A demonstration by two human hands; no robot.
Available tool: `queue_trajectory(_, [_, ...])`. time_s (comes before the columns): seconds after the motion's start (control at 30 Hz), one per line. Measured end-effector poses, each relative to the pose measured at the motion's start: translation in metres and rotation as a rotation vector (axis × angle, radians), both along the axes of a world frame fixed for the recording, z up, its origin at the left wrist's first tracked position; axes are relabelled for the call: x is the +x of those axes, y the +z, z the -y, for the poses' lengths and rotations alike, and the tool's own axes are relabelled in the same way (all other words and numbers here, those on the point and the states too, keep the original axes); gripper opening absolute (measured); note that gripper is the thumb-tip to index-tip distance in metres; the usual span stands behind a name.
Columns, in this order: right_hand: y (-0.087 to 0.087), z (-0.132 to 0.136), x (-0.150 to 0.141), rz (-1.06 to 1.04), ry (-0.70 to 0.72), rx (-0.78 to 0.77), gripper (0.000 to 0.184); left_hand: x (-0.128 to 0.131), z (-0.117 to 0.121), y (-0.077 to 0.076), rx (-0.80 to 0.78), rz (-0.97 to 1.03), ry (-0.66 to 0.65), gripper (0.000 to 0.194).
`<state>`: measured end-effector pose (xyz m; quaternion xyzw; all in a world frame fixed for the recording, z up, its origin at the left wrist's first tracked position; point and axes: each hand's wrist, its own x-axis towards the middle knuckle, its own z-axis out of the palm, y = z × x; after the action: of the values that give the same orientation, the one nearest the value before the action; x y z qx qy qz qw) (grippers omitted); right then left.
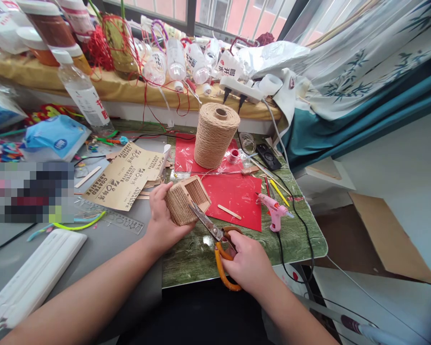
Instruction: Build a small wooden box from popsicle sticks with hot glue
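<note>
My left hand (161, 223) grips a small square box (179, 203) made of wooden sticks with twine wound around its outside. The box is tilted, and its hollow opening faces up and to the right. In my right hand (249, 258) are scissors (215, 232) with orange handles and rust-marked blades. Their tips touch or nearly touch the box's near rim; which of the two, I cannot tell. Behind the box a large spool of twine (217, 136) stands upright on a red sheet (183, 153). A single wooden craft stick (229, 212) lies on the nearer red sheet (242, 191).
A pink glue gun (274, 211) stands at the right, its black cord running off the table edge. Sandpaper sheets (125, 177), a clear ruler (124, 223) and a white power strip (36, 278) lie left. A water bottle (86, 98) leans near the cluttered windowsill. A cardboard box (391, 235) sits beyond the table.
</note>
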<state>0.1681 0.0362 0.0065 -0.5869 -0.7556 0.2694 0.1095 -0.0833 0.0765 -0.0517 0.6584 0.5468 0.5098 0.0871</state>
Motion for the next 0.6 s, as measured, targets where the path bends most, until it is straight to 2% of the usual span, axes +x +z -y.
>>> queue_trajectory(0.6, [-0.0007, -0.0010, 0.0011, 0.036, -0.007, 0.026, 0.011, -0.0007, -0.0004, -0.0007, -0.008, 0.004, -0.006, 0.114])
